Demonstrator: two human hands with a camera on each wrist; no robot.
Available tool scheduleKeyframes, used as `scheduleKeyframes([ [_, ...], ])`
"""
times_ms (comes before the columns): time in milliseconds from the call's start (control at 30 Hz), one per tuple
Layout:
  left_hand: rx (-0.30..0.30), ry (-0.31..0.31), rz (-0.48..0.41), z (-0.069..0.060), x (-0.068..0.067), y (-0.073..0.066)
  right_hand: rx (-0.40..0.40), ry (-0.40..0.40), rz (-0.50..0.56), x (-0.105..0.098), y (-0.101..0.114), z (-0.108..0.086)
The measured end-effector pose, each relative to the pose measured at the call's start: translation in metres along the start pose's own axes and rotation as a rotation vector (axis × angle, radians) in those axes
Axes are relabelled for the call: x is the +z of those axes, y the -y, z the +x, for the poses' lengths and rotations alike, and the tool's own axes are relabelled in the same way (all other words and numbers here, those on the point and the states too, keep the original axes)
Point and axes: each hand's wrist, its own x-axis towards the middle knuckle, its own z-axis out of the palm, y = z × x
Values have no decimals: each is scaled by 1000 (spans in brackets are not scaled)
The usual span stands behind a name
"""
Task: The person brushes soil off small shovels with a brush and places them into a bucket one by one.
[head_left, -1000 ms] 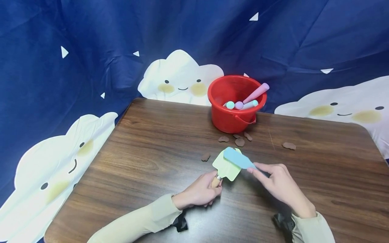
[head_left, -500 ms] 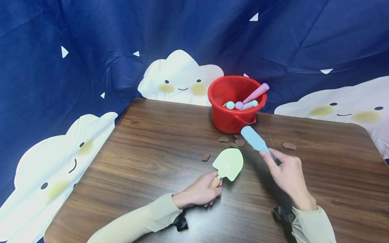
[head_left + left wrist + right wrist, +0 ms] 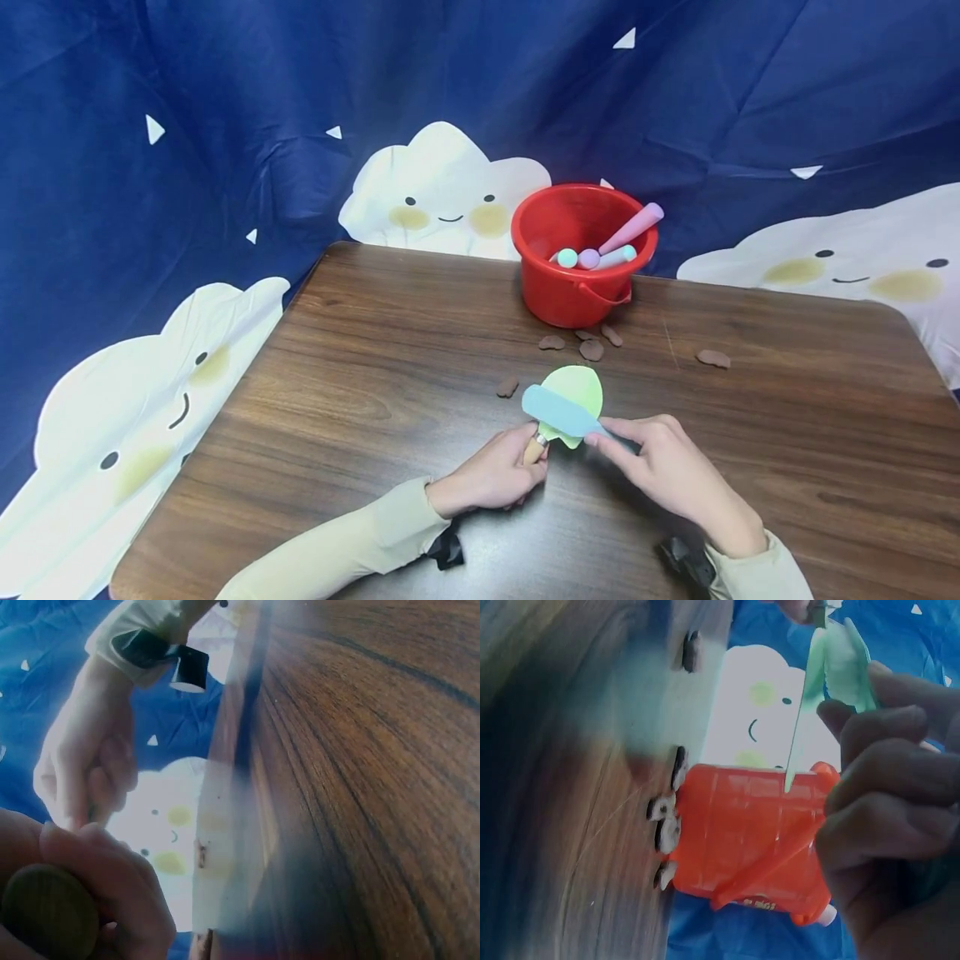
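Note:
In the head view, my left hand grips the wooden handle of a garden trowel, its pale green blade pointing away and held above the table. The round butt of the trowel handle shows within the left fist in the left wrist view. My right hand holds a light-blue brush laid across the blade, covering part of it. Short bristles seem to line the brush on the side facing the trowel blade in the right wrist view; exact contact is hard to make out.
A red bucket stands at the back of the table, with several pastel-handled things inside. Flat brown pieces lie before it. One brown piece lies left of the trowel, another brown piece farther right.
The brush lifted off the trowel blade toward the bucket side, then came back onto the blade, now lower and nearer the handle. The left hand and trowel have barely moved.

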Motion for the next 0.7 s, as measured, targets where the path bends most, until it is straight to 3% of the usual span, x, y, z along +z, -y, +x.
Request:
scheduleKeyframes([
  [200, 58, -46, 80, 1, -4, -2, 152, -112, -36, -4, -11, 2],
  [467, 34, -13, -2, 0, -2, -6, 278, -249, -102, -11, -20, 4],
  [567, 16, -12, -53, 0, 0, -6, 252, -272, -69, -9, -18, 2],
  [700, -21, 7, -172, 1, 3, -6, 91, -235, 14, -5, -12, -1],
])
